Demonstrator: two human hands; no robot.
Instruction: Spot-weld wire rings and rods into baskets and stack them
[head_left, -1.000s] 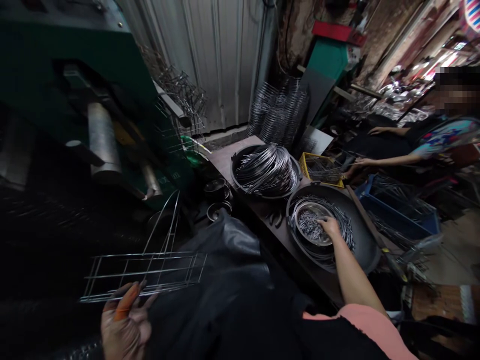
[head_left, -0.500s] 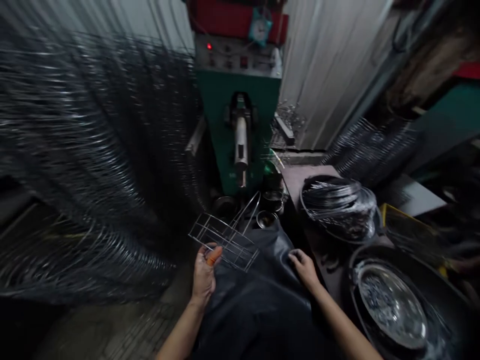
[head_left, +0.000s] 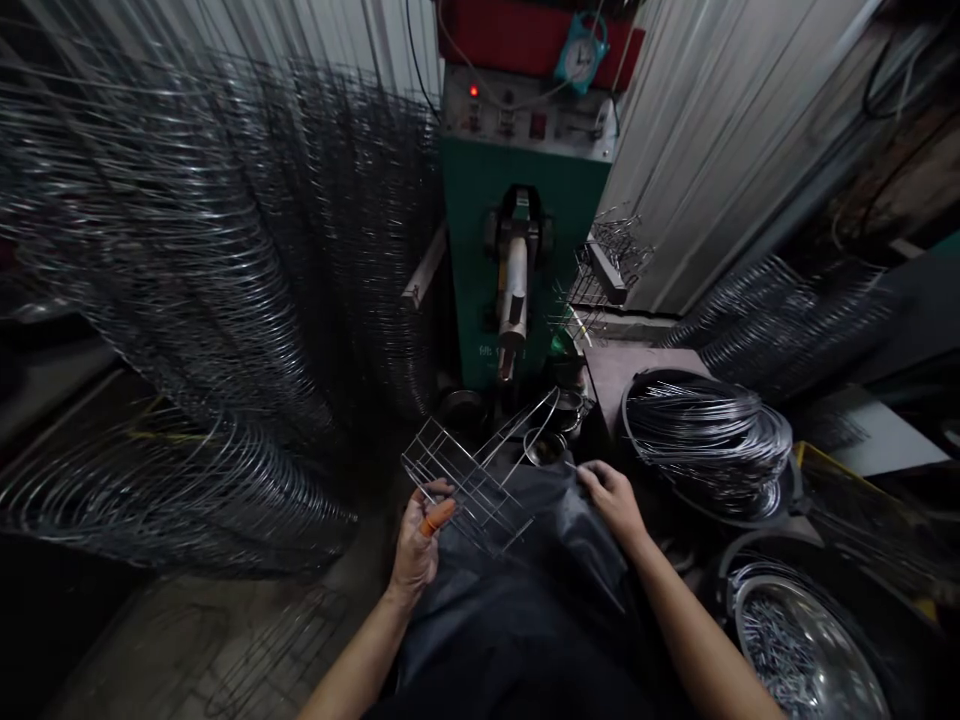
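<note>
My left hand (head_left: 421,535), with an orange cover on its thumb, grips the near-left edge of a wire rack (head_left: 480,490). The rack is an open grid of thin metal rods with a long looped part reaching up to the right. It hangs tilted above a dark apron (head_left: 517,600) on my lap. To the right of the rack, my right hand (head_left: 611,500) is pinched. A thin, pale tip of what looks like a short piece of wire (head_left: 571,465) sticks out from its fingers. Ahead stands a green machine (head_left: 480,260) with a metal electrode arm (head_left: 514,300).
Tall stacks of wire frames (head_left: 225,230) crowd the left side. On the right are a basin of wire rods (head_left: 697,430) and a metal bowl (head_left: 840,650) of short metal pieces. Small bowls (head_left: 546,447) sit below the machine. A blue clock (head_left: 582,55) hangs above.
The view has swung left, so the machine and basins appear further right. My left hand still holds the rack, now tilted a little more. My right hand stays pinched beside it.
</note>
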